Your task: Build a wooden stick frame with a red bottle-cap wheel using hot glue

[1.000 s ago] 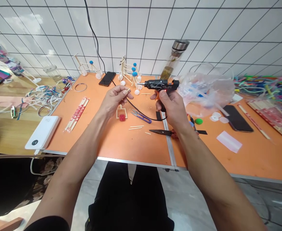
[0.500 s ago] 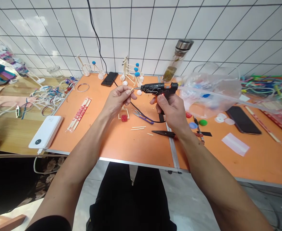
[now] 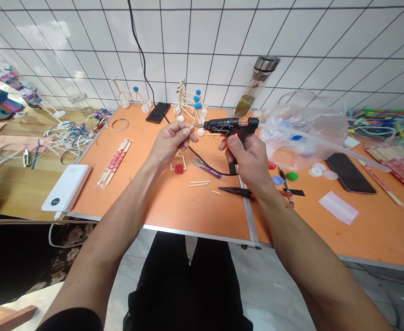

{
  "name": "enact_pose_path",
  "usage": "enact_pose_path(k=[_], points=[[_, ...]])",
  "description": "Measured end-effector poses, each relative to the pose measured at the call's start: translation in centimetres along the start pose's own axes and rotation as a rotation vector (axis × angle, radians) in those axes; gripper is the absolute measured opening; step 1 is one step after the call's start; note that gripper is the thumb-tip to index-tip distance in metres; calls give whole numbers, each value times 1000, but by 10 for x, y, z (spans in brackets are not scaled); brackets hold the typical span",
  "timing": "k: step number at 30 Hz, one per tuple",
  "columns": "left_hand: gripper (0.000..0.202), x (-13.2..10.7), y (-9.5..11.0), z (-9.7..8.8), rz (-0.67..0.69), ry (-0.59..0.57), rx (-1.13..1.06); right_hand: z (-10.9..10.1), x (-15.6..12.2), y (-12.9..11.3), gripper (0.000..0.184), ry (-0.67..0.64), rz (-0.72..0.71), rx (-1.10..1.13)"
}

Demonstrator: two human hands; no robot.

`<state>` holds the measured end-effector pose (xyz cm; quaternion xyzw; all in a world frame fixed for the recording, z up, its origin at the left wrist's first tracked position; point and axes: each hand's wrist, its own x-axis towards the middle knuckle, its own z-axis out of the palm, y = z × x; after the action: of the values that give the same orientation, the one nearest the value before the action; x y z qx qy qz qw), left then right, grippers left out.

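My right hand [image 3: 252, 158] is wrapped round the grip of a black hot glue gun [image 3: 227, 125], which has a small red light lit and a long clear glue stick [image 3: 322, 140] out of its back. The gun points left. My left hand [image 3: 170, 142] pinches a short wooden stick [image 3: 191, 128], mostly hidden by the fingers, with the nozzle at or very close to its tip. Below that hand lies a small wooden stick frame [image 3: 185, 162] with a red block [image 3: 179, 168]. Purple-handled thread snips [image 3: 207, 168] rest beside it.
Cut sticks [image 3: 199, 183] and dark pliers [image 3: 236, 190] lie nearer me. Stick models with blue balls [image 3: 197, 105], a phone [image 3: 158, 112] and a glass bottle [image 3: 252, 89] stand or lie along the wall. A power bank [image 3: 66, 187] is left; a plastic bag [image 3: 301, 128] is right.
The glue gun's nozzle and the stick in my left hand seem slightly closer together. Both hands keep their holds; the whole view has shifted a little.
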<state>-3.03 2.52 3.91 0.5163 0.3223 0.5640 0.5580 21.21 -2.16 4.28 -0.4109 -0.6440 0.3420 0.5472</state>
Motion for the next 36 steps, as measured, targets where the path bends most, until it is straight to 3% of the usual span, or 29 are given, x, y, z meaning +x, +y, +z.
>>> enact_pose_path(k=[36], points=[[29, 0, 0, 1, 13, -2, 4, -1, -1, -3, 67, -3, 11, -42]])
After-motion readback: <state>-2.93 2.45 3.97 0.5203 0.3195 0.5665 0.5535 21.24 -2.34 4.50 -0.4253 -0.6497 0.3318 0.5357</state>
